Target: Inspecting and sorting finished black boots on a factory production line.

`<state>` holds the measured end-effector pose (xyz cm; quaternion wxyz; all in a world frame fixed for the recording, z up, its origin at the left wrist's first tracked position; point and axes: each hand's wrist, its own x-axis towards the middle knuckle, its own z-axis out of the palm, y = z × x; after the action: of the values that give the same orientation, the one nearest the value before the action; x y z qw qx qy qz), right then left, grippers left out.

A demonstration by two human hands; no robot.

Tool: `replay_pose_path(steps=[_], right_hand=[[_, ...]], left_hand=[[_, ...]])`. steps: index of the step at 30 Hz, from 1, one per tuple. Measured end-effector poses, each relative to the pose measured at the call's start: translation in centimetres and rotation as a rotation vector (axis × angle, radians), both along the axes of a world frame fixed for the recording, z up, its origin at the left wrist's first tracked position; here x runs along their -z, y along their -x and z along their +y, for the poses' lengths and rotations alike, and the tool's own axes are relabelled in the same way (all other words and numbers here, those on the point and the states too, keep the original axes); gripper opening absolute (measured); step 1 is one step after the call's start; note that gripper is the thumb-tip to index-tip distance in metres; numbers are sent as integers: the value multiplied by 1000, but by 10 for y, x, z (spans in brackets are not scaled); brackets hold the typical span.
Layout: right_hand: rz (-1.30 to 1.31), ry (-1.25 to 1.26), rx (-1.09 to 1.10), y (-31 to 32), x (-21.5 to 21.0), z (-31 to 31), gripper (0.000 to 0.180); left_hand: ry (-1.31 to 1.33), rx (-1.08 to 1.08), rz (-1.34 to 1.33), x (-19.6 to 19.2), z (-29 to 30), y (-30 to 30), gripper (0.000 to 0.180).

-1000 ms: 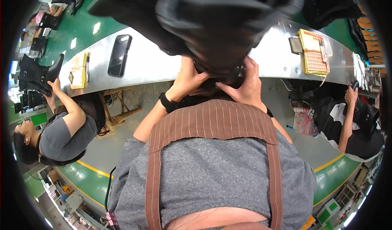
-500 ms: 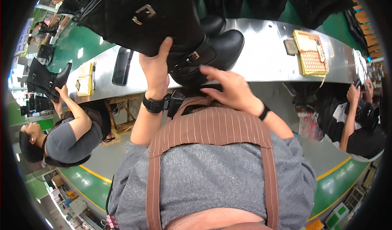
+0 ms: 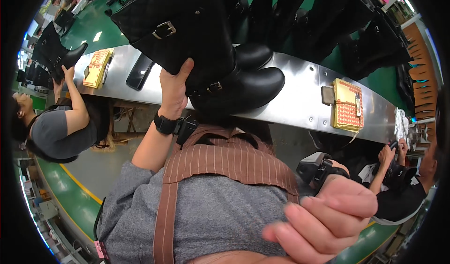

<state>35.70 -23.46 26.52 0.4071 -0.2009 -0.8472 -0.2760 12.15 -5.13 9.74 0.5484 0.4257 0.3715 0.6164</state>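
My left hand is closed round the lower shaft of a black ankle-buckle boot, thumb on the near side. That boot has metal buckles on its shaft and ankle, and its toe points right on the metal bench. Just behind it shows the rounded toe of a second black boot; the rest of that one is mostly hidden. Away from the boots, my right hand is raised close to the camera in front of my chest. Its fingers are curled in loosely, and I see nothing in them.
The metal bench runs across, bearing a dark phone, a patterned yellow notebook with a small dark block, and another notebook. Several black boots hang beyond. Co-workers sit left and right.
My right hand has left the boot's ankle and come up close to the camera, its fingers curling in. My left hand still grips the shaft. The whole view has shifted.
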Motion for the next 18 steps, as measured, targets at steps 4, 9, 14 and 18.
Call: replay_pose_path(steps=[4, 9, 14, 18], right_hand=[[601, 521, 329, -3, 48, 32, 41], [334, 741, 595, -14, 176, 104, 46], [607, 608, 215, -7, 189, 95, 19], [1072, 685, -242, -37, 180, 67, 44]], left_hand=[[-40, 9, -69, 6, -3, 6, 48], [-44, 25, -103, 2, -3, 3, 49], [-73, -61, -92, 7, 6, 5, 54], [-58, 34, -105, 8, 13, 17, 58]])
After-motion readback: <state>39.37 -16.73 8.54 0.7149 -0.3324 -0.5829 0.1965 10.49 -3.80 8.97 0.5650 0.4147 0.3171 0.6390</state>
